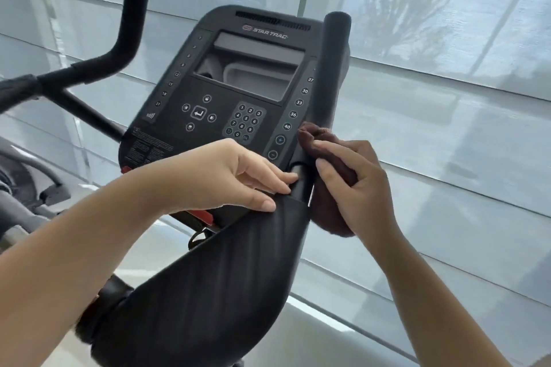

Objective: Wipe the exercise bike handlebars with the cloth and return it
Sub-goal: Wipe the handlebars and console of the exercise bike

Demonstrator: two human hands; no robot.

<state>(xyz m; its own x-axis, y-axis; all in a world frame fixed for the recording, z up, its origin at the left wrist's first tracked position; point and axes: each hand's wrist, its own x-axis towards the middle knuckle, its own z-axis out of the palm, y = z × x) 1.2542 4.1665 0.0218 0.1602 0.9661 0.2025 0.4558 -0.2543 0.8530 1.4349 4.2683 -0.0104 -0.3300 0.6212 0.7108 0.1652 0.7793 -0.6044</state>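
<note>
Cloth [331, 205] (one), two handlebars [334, 74], two hands [362, 185]

On the exercise bike's console [226, 89] we read the brand "STAR TRAC" [269, 34] printed above the display, with a small oval logo just left of it (its lettering too small to make out). Down the left edge we see 12, 15, 18 and 21; the marks above them are too faint. Down the right edge run 27, 30, 33, 36 and 40, then a plus and a minus button. The keypad [246, 122] shows digits 0 to 9. The block of fine print [146, 144] at lower left is unreadable.
</note>
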